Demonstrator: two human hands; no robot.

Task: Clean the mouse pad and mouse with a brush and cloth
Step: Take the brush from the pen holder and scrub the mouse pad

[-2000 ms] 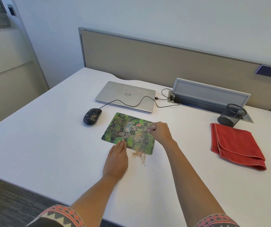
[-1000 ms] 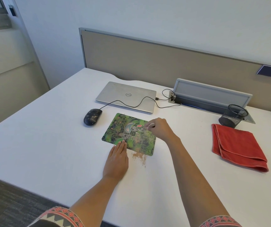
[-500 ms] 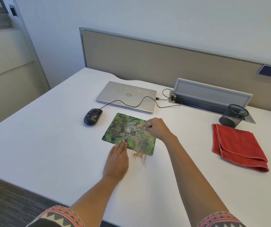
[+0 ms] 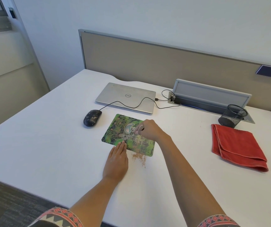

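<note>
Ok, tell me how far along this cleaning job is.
Done: a pile of brown crumbs lies on the desk off the near edge of the mouse pad. In hand: the right hand holds the brush on the pad while the left hand presses flat on its near edge. Left: the mouse is speckled with dirt, and the red cloth lies folded, untouched.

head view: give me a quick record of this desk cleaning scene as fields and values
mouse pad: green, flat on the desk
left hand: flat, fingers on the pad's near edge
right hand: grips the brush over the pad
crumbs: brown, on the desk by the pad's near edge
mouse: left of the pad, speckled with dirt
cloth: red, folded, untouched, far right
</note>
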